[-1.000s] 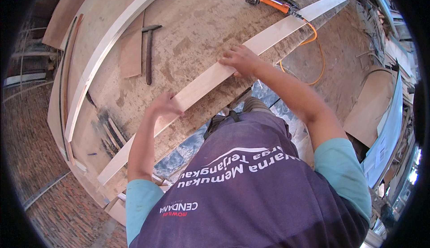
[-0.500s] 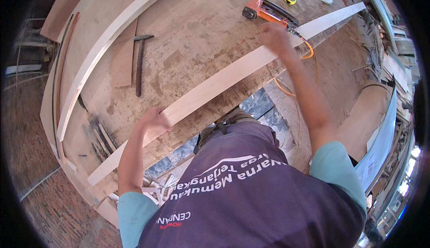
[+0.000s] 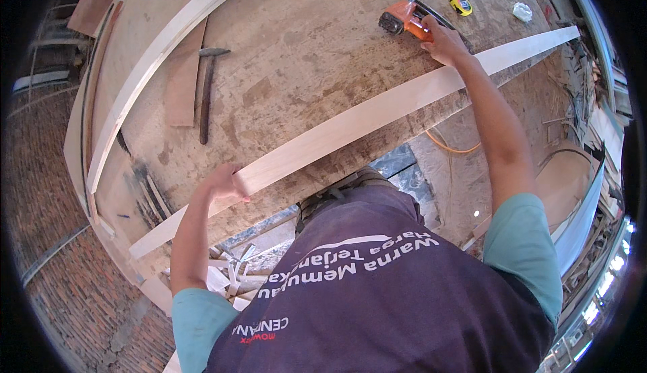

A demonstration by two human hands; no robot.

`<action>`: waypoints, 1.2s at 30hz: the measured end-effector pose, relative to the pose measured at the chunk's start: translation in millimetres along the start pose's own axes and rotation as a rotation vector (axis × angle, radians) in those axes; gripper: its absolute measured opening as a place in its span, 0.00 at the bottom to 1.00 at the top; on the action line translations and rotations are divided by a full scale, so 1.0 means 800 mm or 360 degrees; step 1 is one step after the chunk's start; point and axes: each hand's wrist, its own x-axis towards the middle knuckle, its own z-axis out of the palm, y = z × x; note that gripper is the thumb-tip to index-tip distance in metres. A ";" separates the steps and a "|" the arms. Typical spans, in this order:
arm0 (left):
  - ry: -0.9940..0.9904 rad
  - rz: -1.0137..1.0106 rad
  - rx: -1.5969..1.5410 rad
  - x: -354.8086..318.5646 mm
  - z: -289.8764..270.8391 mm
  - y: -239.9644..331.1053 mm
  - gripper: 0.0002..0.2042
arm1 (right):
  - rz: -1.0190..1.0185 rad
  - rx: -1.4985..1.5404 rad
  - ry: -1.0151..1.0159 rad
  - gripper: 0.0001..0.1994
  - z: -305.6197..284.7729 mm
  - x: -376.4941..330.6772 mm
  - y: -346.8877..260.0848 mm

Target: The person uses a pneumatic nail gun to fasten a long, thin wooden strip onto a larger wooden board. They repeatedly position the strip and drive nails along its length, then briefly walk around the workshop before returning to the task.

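Your right hand [image 3: 446,45] is at the orange-and-black handheld power tool [image 3: 411,22], just beyond the long, pale, flat wooden strip [image 3: 357,120]

Nearest you, at the bottom centre of the frame, is your dark purple apron [image 3: 397,299]. Past it, left of centre, your left hand [image 3: 224,182] lies across the strip's lower-left stretch; you have its fingers on the wood, but blur and angle leave it unclear whether they pinch the edges or only press down.

The strip's long axis climbs from the lower left to the upper right, along the near side of the brown, stained worktop [image 3: 317,56]. Your right forearm passes over its upper-right stretch, so the wood lies below your right fingers in the frame, on your side of them.

Those fingers are curled round the tool's orange body, upper right of centre. The tool's long axis slants from upper left down to lower right, crosswise to the strip. Your right hand is the near one; your left is well apart from the tool.

Farther up, beyond the tool and to its right, sits a small yellow-and-black tape measure [image 3: 461,5].
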 end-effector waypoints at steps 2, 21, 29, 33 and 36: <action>-0.0018 0.0005 -0.0011 -0.002 -0.005 0.006 0.35 | 0.0077 0.0129 0.0100 0.26 -0.009 -0.009 0.014; 0.0067 0.0474 -0.0143 0.022 0.013 -0.039 0.39 | 0.1031 0.1811 -0.0028 0.19 -0.008 -0.317 -0.269; -0.0008 0.0403 -0.0123 0.004 0.001 -0.023 0.42 | 0.1084 0.1669 -0.0199 0.22 0.017 -0.325 -0.318; 0.0053 0.0478 -0.0041 0.006 0.002 -0.025 0.39 | 0.1100 0.1633 -0.0171 0.23 0.021 -0.322 -0.329; 0.0084 0.0511 -0.0049 0.003 0.003 -0.025 0.37 | 0.1114 0.1645 -0.0191 0.22 0.022 -0.318 -0.331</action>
